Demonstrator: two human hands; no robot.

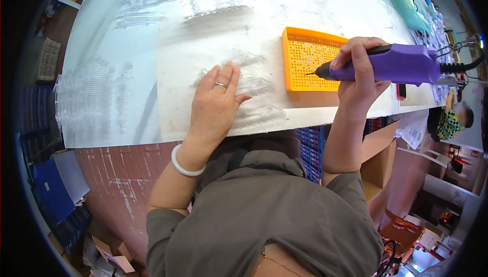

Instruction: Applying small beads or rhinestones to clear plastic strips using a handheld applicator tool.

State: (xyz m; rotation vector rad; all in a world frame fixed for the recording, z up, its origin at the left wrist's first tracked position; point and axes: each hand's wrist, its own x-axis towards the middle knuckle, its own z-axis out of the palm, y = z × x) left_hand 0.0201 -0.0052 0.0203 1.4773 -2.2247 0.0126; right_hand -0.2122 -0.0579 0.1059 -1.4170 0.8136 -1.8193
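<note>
My right hand (360, 68) is wrapped round a purple and black electric screwdriver (409, 64), held level with its thin bit pointing left. The bit's tip is over a shallow yellow tray (286, 63), whose bottom shows a grid of many small holes or specks. Whether the tip touches anything in it I cannot tell. My left hand (216, 101) lies palm down with fingers stretched out, over thin clear plastic pieces (256, 86) on the white table. Its palm hides part of them. A ring and a pale bangle are on this arm.
More clear plastic pieces (216, 0) lie in rows at the table's far side, and another batch (89, 96) at the left. A teal basket (406, 5) stands at the far right. The screwdriver's black cable (462, 67) runs off right. An open cardboard box (378, 160) is below the table edge.
</note>
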